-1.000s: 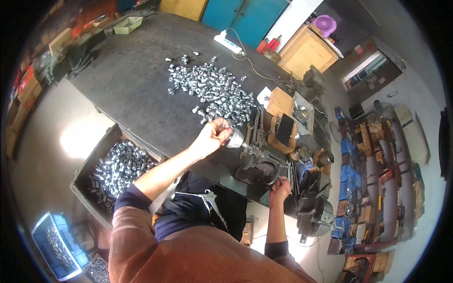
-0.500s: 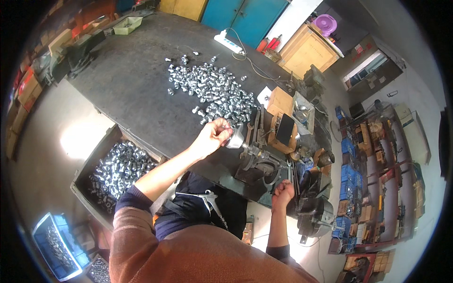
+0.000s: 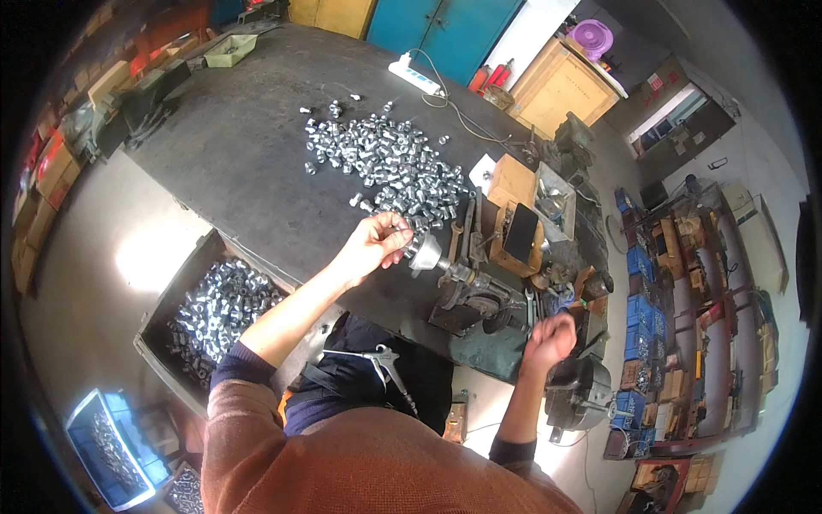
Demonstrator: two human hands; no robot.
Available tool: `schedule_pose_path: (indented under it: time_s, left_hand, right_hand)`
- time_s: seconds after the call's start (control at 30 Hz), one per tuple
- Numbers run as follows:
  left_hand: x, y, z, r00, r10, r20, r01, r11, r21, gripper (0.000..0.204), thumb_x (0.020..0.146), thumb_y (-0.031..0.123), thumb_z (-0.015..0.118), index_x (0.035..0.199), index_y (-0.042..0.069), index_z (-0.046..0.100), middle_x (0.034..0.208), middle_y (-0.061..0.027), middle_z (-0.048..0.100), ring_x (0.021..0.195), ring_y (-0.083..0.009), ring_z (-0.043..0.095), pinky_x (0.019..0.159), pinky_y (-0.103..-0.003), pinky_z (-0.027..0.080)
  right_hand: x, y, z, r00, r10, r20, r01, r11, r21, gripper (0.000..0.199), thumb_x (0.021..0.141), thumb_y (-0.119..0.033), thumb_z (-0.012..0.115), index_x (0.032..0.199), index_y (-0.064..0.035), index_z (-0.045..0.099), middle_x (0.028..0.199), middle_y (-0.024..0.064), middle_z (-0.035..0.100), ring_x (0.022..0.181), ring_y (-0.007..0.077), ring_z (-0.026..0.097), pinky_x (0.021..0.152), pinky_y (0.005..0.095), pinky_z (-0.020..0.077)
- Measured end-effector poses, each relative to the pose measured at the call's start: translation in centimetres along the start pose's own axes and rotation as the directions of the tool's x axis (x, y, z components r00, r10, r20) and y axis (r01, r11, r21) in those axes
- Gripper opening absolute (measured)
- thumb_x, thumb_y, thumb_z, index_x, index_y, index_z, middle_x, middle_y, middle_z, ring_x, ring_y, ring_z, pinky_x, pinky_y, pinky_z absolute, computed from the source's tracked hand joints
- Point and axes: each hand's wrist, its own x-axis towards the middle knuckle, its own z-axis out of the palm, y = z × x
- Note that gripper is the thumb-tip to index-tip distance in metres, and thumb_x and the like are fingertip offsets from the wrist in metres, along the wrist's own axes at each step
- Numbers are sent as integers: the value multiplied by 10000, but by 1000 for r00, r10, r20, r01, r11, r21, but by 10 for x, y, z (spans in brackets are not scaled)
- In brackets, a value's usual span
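My left hand (image 3: pixel 374 247) is closed, thumb and fingers pinching a small shiny metal fitting (image 3: pixel 408 242) at the open end of a silver cone-shaped holder (image 3: pixel 427 255). That holder sits on a dark bench-mounted fixture (image 3: pixel 481 300) near the front edge of the workbench. My right hand (image 3: pixel 550 341) is curled into a fist beyond the fixture's right end; what it grips, if anything, is hidden by the fingers. A large pile of similar metal fittings (image 3: pixel 385 158) lies on the bench just past my left hand.
A crate (image 3: pixel 158 324) full of fittings stands at the left. Right of the pile are wrenches (image 3: pixel 467 236), a cardboard box (image 3: pixel 512 182) and a dark flat device (image 3: pixel 519 231). An air blow gun (image 3: pixel 383 367) lies near my lap. A power strip (image 3: pixel 414 77) sits at the back.
My right hand has swung right and slightly away from me, still curled. My left hand has shifted slightly left, and its fingers have moved back from the holder, exposing the fitting.
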Motion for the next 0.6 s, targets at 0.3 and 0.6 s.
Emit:
schedule_pose_path:
  time_s: [0.3, 0.6]
  left_hand:
    - [-27, 34, -40, 965, 3, -263, 49, 980, 193, 79, 875, 108, 534, 851, 45, 492, 627, 8, 506, 475, -52, 451, 395, -184, 322]
    - [-203, 16, -175, 875, -1, -483, 473, -201, 858, 230, 706, 161, 662, 895, 39, 612, 745, -188, 612, 737, -331, 611, 633, -414, 469]
  right_hand:
    - [36, 117, -53, 982, 11, -187, -71, 947, -313, 167, 777, -118, 465, 636, -37, 506, 529, -10, 371, 481, 80, 351, 386, 235, 236]
    - [13, 1, 18, 998, -41, 50, 39, 999, 31, 125, 753, -76, 406, 709, 0, 495, 544, 7, 346, 439, 66, 288, 372, 206, 222]
